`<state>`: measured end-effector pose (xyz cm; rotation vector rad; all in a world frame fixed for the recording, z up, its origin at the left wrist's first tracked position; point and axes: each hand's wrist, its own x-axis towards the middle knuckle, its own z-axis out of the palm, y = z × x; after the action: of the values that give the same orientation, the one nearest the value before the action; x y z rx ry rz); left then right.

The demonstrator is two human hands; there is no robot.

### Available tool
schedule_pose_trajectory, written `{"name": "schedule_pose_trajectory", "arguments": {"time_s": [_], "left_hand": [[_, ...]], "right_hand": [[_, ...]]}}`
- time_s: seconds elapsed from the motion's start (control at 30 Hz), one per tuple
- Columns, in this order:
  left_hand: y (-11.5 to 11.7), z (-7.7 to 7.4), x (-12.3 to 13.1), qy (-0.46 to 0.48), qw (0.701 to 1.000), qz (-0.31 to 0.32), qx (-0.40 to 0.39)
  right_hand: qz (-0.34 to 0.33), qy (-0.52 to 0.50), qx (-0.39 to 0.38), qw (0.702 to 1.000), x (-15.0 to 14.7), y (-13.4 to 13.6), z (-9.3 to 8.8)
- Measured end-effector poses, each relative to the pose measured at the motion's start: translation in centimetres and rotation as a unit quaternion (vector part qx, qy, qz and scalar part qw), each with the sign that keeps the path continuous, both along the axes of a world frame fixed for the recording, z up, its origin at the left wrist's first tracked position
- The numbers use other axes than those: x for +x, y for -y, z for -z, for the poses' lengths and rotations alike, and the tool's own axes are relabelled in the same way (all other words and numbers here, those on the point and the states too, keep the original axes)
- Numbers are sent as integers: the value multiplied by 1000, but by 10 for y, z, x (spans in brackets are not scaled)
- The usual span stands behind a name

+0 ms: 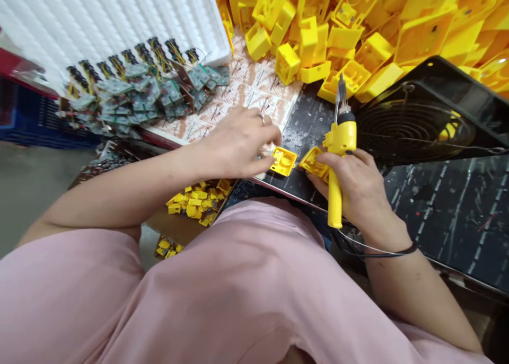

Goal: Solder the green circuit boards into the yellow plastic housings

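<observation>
My left hand (242, 144), a ring on one finger, has its thumb and curled fingers closed at the left edge of a small open yellow plastic case (283, 161). A small pale bit shows between those fingers, too unclear to name. In my right hand (356, 181) is a yellow soldering gun (340, 141), its metal tip pointing up and away from me. The thumb and fingers of that same hand also hold a second small yellow case part (314, 161), tilted beside the first. My hand partly covers this part.
Many yellow plastic housings (288, 64) are heaped at the back. A black fan (409, 120) stands at the right on the dark tabletop (449, 210). Wired green circuit boards (139, 96) lie beside white foam (119, 19) at the left. Below the edge, a box holds small yellow parts (196, 202).
</observation>
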<state>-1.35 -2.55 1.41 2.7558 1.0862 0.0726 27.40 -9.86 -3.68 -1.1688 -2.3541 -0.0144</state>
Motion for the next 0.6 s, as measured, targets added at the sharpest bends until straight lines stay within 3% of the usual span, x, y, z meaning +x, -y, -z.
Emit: {"name": "schedule_pose_trajectory", "arguments": {"time_s": [0.07,0.13,0.27,0.43,0.6], "left_hand": [[-9,-7,-19,89,994,-57,-3],[-20,-10,-38,119,988,-100,-4],[-42,2,-60,47,995,-70,-48],[-37,21,-55,-5,999,13,-39],[-20,32,-40,-57,998,-22,30]], "right_hand": [[14,-32,-27,999,-4,-4,-4],[25,-65,-47,996,-10,-13,-10],[-12,-89,-91,992,-27,-46,-14],[-46,-80,-168,981,-39,-67,-6],[-36,-95,-161,982,-45,-55,-3]]}}
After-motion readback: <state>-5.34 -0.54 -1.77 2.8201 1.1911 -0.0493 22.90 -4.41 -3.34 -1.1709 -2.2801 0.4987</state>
